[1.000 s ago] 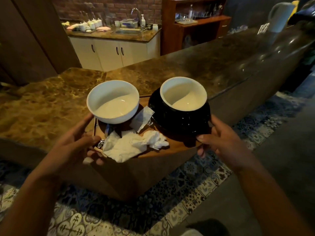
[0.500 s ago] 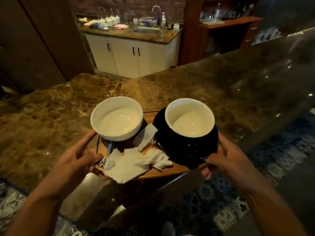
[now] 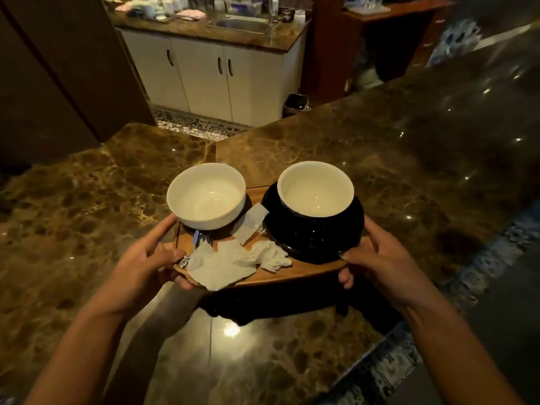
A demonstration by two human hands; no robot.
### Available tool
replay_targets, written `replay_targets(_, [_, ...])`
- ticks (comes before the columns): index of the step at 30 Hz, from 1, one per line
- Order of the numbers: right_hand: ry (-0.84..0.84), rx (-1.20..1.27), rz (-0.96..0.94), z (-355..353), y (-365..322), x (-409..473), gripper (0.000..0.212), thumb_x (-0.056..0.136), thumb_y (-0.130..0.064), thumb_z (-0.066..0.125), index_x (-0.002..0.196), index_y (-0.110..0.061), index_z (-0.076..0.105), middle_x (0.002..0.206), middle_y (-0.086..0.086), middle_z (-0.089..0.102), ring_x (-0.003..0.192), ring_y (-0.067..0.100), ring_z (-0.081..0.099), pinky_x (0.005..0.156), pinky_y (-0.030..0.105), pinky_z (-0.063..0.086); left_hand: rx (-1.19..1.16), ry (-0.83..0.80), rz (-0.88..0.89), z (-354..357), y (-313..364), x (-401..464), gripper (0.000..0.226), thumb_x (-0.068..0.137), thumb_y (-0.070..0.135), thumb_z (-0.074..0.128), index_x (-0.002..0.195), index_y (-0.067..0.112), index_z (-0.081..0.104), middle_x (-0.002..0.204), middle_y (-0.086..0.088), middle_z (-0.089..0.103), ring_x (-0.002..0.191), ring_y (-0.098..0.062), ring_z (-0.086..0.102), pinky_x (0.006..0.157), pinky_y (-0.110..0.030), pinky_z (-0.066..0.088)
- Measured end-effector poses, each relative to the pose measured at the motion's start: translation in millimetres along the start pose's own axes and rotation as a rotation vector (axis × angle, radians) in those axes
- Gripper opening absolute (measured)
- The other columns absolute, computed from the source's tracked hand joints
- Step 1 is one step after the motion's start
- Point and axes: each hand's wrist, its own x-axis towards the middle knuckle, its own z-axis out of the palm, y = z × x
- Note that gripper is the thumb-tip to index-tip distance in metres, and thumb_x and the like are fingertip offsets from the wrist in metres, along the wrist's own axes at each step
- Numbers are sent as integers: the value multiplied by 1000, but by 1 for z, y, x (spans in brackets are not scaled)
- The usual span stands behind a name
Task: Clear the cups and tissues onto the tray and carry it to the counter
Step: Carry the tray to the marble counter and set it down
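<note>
I hold a small wooden tray (image 3: 304, 271) just above the brown marble counter (image 3: 380, 159); its shadow falls on the stone below. My left hand (image 3: 152, 258) grips the tray's left edge and my right hand (image 3: 377, 258) grips its right edge. On the tray stand a white cup (image 3: 206, 195) at the left and a cup that is black outside and white inside (image 3: 315, 188) on a black saucer (image 3: 315, 238) at the right. Crumpled white tissues (image 3: 233, 260) and a small paper sachet (image 3: 249, 219) lie in front of the cups.
Behind the counter are white cabinets (image 3: 204, 71) with a steel sink (image 3: 242, 24) and jars on top. A wooden shelf unit (image 3: 380, 33) stands at the back right. Patterned floor tiles (image 3: 388, 366) show at the lower right, past the counter's near edge.
I have carried the tray forward, from over the counter's front edge to well above its surface. Both hands keep the same grip on the tray.
</note>
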Motion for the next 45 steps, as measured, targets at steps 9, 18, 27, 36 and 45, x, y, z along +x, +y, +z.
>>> replay_targets(9, [13, -24, 95, 13, 29, 45, 63, 91, 8, 59, 146, -19, 44, 71, 12, 67, 55, 26, 65, 49, 34, 55, -61, -45, -102, -28, -30, 45, 77, 77, -3, 56, 145, 30, 42, 85, -25, 75, 49, -31, 67, 47, -35, 60])
replay_targets(18, [-18, -42, 187, 10, 47, 77, 63, 93, 8, 60, 148, -18, 42, 80, 13, 70, 61, 26, 67, 51, 34, 58, -130, -80, -168, -38, -50, 63, 97, 56, 18, 96, 138, 36, 47, 79, -22, 75, 56, -33, 72, 54, -39, 63])
replay_targets(27, [-33, -45, 266, 14, 64, 101, 66, 96, 9, 56, 153, -16, 35, 86, 15, 75, 67, 27, 72, 63, 38, 64, -143, -93, -171, -49, -60, 80, 127, 33, 32, 105, 143, 35, 42, 86, -26, 74, 63, -32, 74, 61, -40, 64])
replay_targets(36, [-48, -99, 310, 13, 67, 109, 78, 94, 6, 61, 158, -22, 26, 69, 12, 71, 61, 24, 70, 58, 36, 63, 35, -184, -249, -62, -58, 86, 123, 57, 30, 99, 155, 37, 26, 90, -29, 72, 67, -39, 74, 60, -42, 64])
replay_targets(45, [-126, -320, 322, 9, 58, 107, 78, 90, -2, 72, 151, -30, 33, 70, 16, 66, 50, 18, 59, 44, 29, 53, 460, -296, -228, -69, -45, 88, 70, 96, 8, 62, 146, 42, 26, 78, -29, 70, 49, -28, 63, 40, -31, 50])
